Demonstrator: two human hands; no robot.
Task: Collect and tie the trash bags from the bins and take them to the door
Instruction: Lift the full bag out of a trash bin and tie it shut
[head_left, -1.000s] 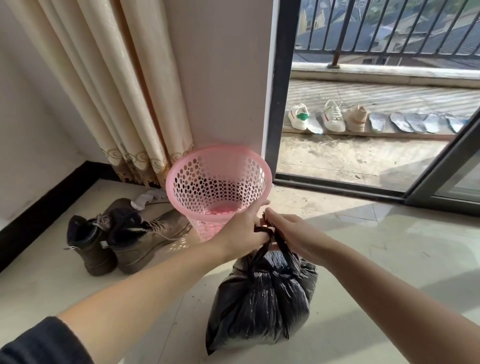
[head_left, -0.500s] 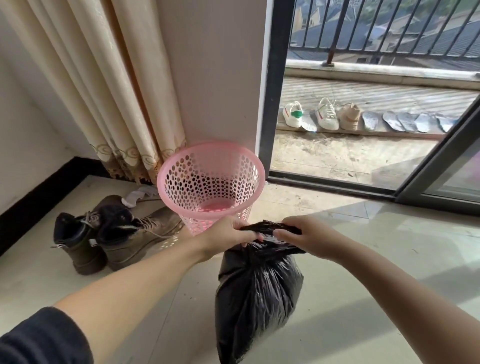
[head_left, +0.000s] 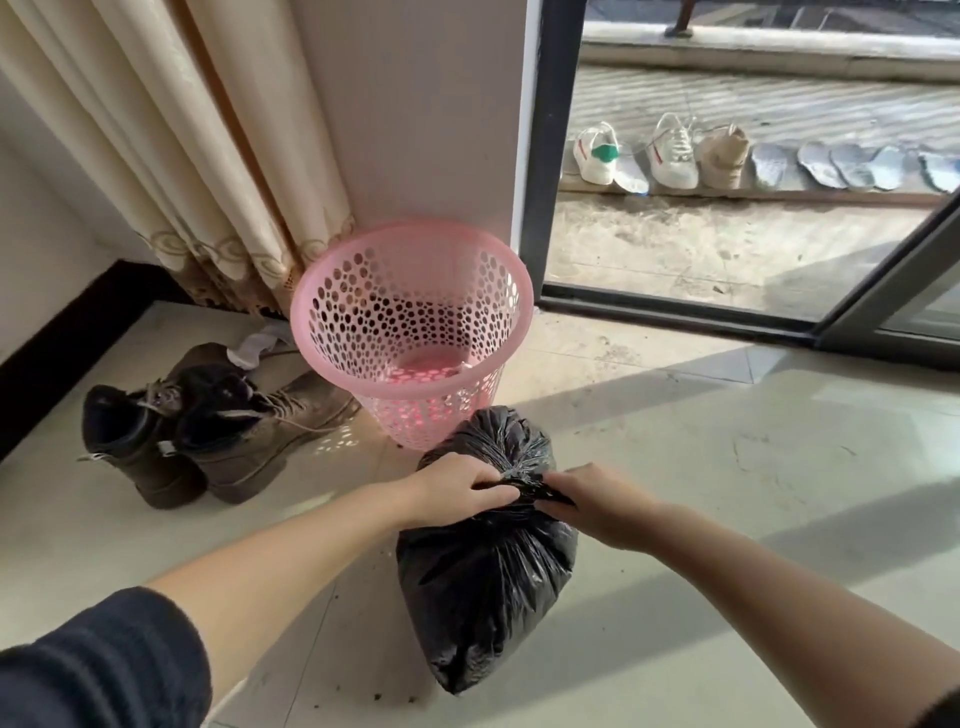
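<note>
A full black trash bag (head_left: 485, 577) lies on the pale tiled floor in front of a pink perforated bin (head_left: 410, 332), which has no bag in it. My left hand (head_left: 460, 488) and my right hand (head_left: 597, 501) both grip the gathered neck of the bag from either side, fingers closed on the twisted plastic. A bulge of bag plastic sticks up just beyond the hands. The knot itself is hidden between my fingers.
A pair of dark brown boots (head_left: 208, 426) stands left of the bin, by cream curtains (head_left: 182, 140). A sliding glass door frame (head_left: 540, 150) opens onto a balcony with sneakers (head_left: 670, 153) and insoles. Small crumbs dot the floor near the bag.
The bag hung lifted from my hands half a second ago; now it rests lower on the floor, and both hands have closed in on its neck.
</note>
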